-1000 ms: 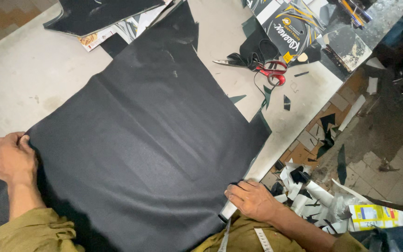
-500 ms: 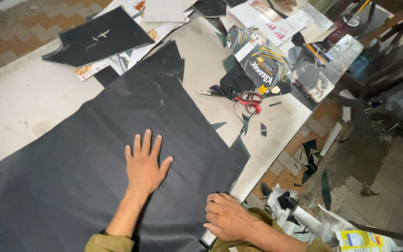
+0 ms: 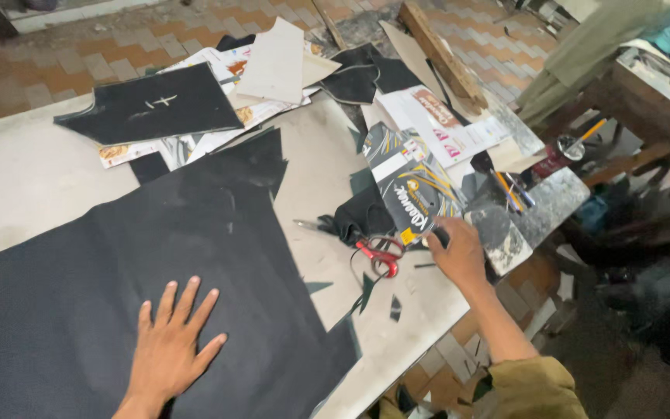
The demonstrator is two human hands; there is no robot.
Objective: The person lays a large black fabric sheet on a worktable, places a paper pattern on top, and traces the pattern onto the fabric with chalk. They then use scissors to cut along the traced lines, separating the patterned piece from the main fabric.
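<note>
The light is soft, even daylight with no hard shadows; it seems to fall from above and the upper left, leaving the pale worktable (image 3: 32, 178) and the brick floor (image 3: 63, 54) bright. The black fabric sheet (image 3: 141, 264) swallows detail, showing only faint creases. The lower right corner is dim and smeared with motion blur. The right hand (image 3: 457, 252) is slightly soft, the left hand (image 3: 170, 349) sharper. Straight edges bow near the frame edges.

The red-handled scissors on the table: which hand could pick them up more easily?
Probably the right hand: it hovers just beside the red-handled scissors. The left hand lies flat on the black sheet, farther away.
</note>
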